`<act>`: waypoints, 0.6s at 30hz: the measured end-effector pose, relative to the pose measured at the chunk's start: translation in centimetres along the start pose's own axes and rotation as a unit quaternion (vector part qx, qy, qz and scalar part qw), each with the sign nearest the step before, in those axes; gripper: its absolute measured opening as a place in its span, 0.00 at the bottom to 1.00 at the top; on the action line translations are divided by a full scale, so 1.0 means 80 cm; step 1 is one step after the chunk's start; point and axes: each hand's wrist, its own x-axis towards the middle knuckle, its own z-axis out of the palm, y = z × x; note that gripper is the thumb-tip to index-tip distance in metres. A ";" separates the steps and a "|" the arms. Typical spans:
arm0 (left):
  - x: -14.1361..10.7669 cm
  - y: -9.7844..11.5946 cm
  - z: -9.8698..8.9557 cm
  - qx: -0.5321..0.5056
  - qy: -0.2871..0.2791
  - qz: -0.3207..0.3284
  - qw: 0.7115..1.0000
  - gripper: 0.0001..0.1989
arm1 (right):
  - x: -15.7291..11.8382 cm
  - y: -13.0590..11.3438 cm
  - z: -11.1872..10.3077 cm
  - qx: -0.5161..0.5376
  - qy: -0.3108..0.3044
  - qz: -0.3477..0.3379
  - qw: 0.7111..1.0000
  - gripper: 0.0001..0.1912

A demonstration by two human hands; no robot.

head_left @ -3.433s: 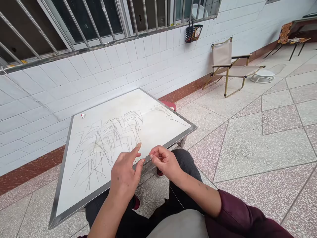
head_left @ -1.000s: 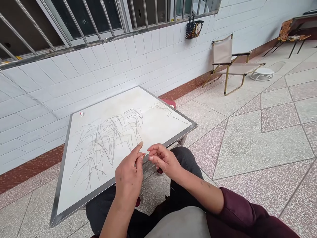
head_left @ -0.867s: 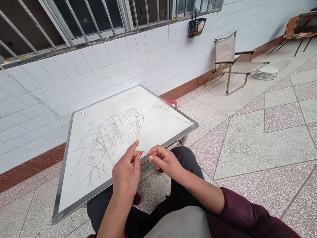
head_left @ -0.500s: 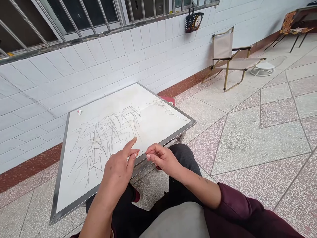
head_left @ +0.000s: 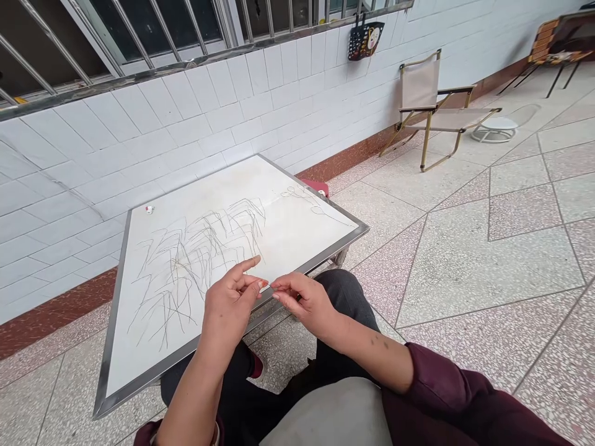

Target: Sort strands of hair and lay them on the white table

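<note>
My left hand (head_left: 232, 300) is closed in a pinch of thumb and fingers, its index finger stretched out over the table edge. Close to its fingertips, my right hand (head_left: 304, 300) pinches too. Between them runs a short bit of thin dark wire (head_left: 269, 285); most of it is hidden by the fingers. Many bent thin wires (head_left: 211, 226) lie spread over the white table (head_left: 283, 238) beyond my hands. At the table's right side are wires with loops (head_left: 297, 192).
A small white and red item (head_left: 149, 210) sits at the table's far left corner. Behind the table stands a tiled wall (head_left: 195, 118) with a barred window. A folding chair (head_left: 421, 93), a low white stool (head_left: 493, 131) and a hanging black basket (head_left: 365, 42) are to the right.
My hands have drawn closer together, fingertips nearly meeting, and less wire shows between them. My left hand has shifted slightly right. The wires on the table have not moved.
</note>
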 end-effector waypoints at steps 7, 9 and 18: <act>-0.002 0.004 0.013 -0.040 0.060 -0.016 0.997 0.22 | -0.006 0.000 0.010 -0.136 0.039 -0.103 0.985 0.07; -0.003 0.007 0.013 -0.041 0.071 -0.018 0.996 0.22 | -0.006 -0.002 0.012 -0.106 0.041 -0.081 0.990 0.06; -0.005 0.005 0.015 -0.068 0.074 -0.016 0.995 0.21 | -0.004 -0.003 0.011 -0.085 0.058 -0.104 0.989 0.07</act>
